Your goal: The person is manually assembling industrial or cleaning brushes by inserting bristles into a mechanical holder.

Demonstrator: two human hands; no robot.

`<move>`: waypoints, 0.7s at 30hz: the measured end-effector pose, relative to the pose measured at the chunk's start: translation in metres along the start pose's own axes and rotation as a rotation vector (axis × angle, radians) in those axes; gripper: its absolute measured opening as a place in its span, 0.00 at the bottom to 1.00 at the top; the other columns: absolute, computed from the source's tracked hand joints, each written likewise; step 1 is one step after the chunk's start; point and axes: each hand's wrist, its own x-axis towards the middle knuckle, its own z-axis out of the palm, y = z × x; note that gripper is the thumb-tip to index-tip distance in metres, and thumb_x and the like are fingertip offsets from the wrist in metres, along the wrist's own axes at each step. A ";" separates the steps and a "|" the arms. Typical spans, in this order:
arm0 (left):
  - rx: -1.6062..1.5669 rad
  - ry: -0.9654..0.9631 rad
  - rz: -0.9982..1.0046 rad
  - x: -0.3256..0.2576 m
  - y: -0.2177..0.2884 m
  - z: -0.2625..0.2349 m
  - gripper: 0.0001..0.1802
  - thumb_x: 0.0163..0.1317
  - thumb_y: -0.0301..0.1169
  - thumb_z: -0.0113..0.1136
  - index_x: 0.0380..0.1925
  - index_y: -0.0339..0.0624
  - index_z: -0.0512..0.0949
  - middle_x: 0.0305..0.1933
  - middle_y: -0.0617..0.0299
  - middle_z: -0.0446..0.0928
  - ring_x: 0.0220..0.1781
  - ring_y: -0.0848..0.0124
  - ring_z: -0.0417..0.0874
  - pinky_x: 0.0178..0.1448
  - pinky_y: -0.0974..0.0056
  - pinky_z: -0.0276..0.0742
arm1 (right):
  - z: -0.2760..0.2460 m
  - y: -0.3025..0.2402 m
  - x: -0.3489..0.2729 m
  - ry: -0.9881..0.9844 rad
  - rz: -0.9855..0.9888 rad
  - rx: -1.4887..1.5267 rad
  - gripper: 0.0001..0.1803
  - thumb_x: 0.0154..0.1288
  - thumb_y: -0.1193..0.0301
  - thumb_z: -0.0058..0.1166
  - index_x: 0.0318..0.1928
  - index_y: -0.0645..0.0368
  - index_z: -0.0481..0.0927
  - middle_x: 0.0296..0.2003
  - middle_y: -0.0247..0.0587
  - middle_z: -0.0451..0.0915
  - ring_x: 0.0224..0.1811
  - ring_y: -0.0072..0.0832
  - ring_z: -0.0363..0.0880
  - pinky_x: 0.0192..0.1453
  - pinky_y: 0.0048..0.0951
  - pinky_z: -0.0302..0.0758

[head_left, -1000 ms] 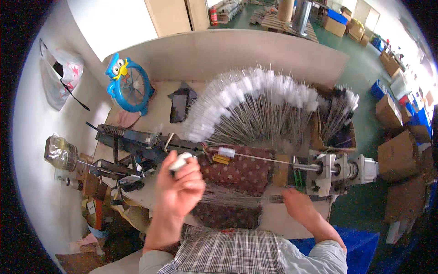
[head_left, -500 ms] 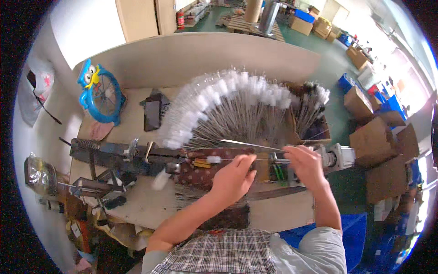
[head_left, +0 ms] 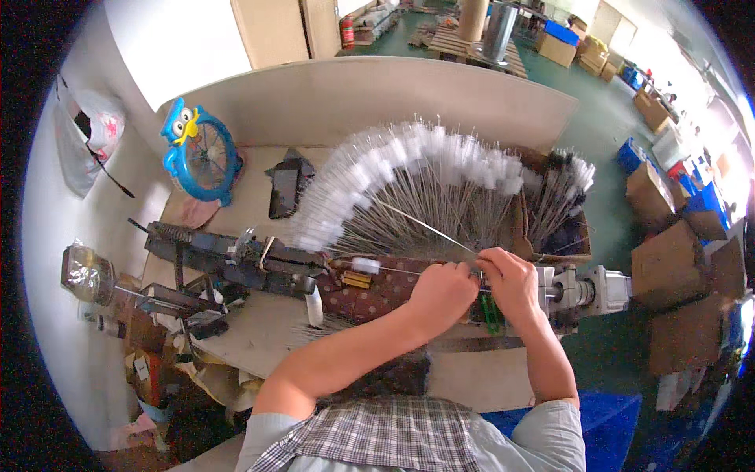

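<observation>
My left hand (head_left: pixel 445 294) is closed on the wire stem of a small white-bristled brush (head_left: pixel 366 266), whose head points left above the dotted brown cloth (head_left: pixel 393 293). Right beside it, my right hand (head_left: pixel 510 282) pinches a thin pale wire (head_left: pixel 429 226) that slants up and left toward a large fan of white-tipped wire brushes (head_left: pixel 409 157). The two hands meet in front of a grey metal machine part (head_left: pixel 586 291). Green pieces (head_left: pixel 491 313) lie just below the fingers, and a yellow block (head_left: pixel 356 279) rests near the brush head.
A box of dark and white brushes (head_left: pixel 554 216) stands at the right of the fan. Left are a long dark metal fixture (head_left: pixel 228 259), a phone (head_left: pixel 285 193) and a blue round fan with a cartoon head (head_left: pixel 203 161). A low board (head_left: pixel 377 94) edges the bench's back.
My left hand has moved right, bringing the brush stem up to my right hand. The pale wire is tilted more steeply. The whole view has shifted slightly.
</observation>
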 end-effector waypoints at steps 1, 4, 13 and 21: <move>0.055 0.030 0.048 0.002 0.000 0.000 0.04 0.48 0.29 0.53 0.22 0.42 0.77 0.25 0.57 0.75 0.29 0.61 0.80 0.33 0.57 0.76 | 0.001 0.001 0.000 0.000 -0.004 0.013 0.03 0.57 0.73 0.55 0.33 0.56 0.77 0.28 0.43 0.80 0.30 0.42 0.79 0.31 0.37 0.74; 0.234 0.002 -0.020 0.015 -0.014 0.010 0.04 0.45 0.29 0.54 0.20 0.43 0.77 0.25 0.59 0.75 0.29 0.63 0.80 0.30 0.58 0.75 | 0.003 0.001 0.000 0.025 0.027 0.047 0.04 0.57 0.71 0.55 0.33 0.56 0.78 0.28 0.43 0.80 0.30 0.42 0.79 0.31 0.37 0.74; 0.309 0.108 0.043 -0.048 -0.073 -0.010 0.13 0.47 0.29 0.55 0.36 0.42 0.77 0.41 0.58 0.75 0.36 0.63 0.78 0.40 0.60 0.74 | -0.002 -0.007 0.011 -0.315 -0.059 0.177 0.07 0.48 0.64 0.62 0.29 0.49 0.85 0.26 0.35 0.81 0.31 0.36 0.77 0.37 0.35 0.74; -1.260 0.188 -1.105 -0.151 -0.030 -0.017 0.16 0.64 0.40 0.53 0.34 0.37 0.79 0.31 0.59 0.79 0.29 0.65 0.77 0.37 0.64 0.73 | 0.092 -0.088 0.048 -0.242 -0.526 0.424 0.05 0.48 0.67 0.61 0.27 0.53 0.82 0.24 0.31 0.78 0.32 0.32 0.74 0.37 0.32 0.74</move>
